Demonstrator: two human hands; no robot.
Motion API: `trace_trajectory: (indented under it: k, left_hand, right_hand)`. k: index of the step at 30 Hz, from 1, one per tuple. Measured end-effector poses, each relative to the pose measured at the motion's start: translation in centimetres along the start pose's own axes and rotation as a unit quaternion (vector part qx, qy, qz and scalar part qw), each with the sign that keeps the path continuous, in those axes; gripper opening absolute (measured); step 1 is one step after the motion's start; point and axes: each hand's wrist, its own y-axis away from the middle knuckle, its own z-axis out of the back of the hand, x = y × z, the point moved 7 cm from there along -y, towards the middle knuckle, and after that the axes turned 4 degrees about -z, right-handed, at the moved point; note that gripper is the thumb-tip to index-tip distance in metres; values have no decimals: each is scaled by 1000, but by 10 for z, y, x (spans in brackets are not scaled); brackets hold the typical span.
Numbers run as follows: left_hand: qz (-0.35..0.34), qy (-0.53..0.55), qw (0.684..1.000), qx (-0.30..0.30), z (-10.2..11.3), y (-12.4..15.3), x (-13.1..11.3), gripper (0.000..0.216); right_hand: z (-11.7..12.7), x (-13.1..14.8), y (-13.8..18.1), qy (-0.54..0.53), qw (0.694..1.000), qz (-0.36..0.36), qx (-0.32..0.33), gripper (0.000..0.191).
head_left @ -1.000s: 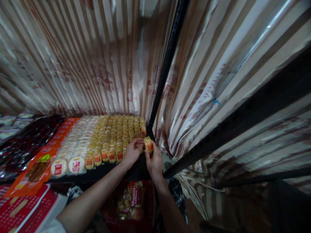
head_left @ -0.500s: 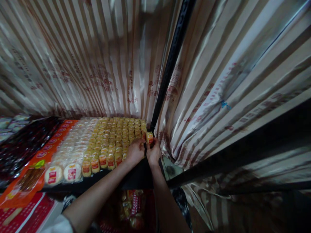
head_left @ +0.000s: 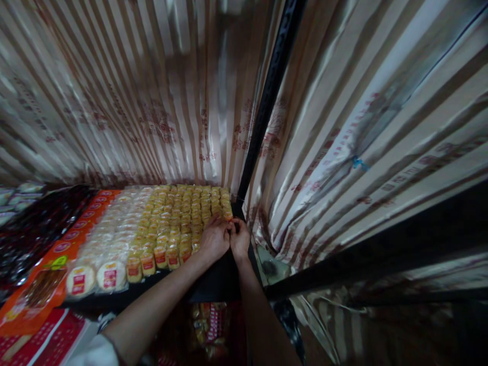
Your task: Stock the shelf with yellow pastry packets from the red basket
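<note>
Rows of small yellow pastry packs (head_left: 183,213) with red labels fill the right part of a dark shelf (head_left: 213,284). My left hand (head_left: 214,238) lies on the right end of these rows, fingers stretched forward onto the packs. My right hand (head_left: 240,239) is right beside it with curled fingers. Its fingertips pinch a yellow pastry pack (head_left: 228,215) at the rows' right edge, which is mostly hidden by both hands. The two hands touch each other.
Round white-wrapped cakes (head_left: 110,239), orange packets (head_left: 57,254) and dark packets (head_left: 34,229) lie to the left on the shelf. A black upright post (head_left: 267,112) rises just behind my hands. Striped shiny curtain (head_left: 152,101) hangs all round. Red packets (head_left: 209,325) show on a lower level.
My right hand carried the yellow pack from in front of the rows forward into their right end. Both hands moved forward together and now cover most of the pack.
</note>
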Motion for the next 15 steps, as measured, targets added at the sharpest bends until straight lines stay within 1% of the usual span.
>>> trace_trajectory:
  k: [5,8,11,13,15]
  left_hand:
    - [-27,-37,998,51,-10,-2,-3,28]
    - [-33,-71,995,59,-16,-4,-1,25]
    - [-61,-101,990,76,-22,-7,-1,24]
    - [-79,-102,988,80,-25,-9,-3,24]
    - [-82,-97,989,78,-26,-10,-4,25]
  right_hand:
    - [-4,-14,6,-46,999,-8,6,26]
    - [-6,-17,8,-65,998,7,18,26]
    - [-6,-16,9,-54,998,7,23,27]
    - [-4,-15,10,-40,999,-6,22,30]
    - [-4,-13,11,-24,999,-24,23,33]
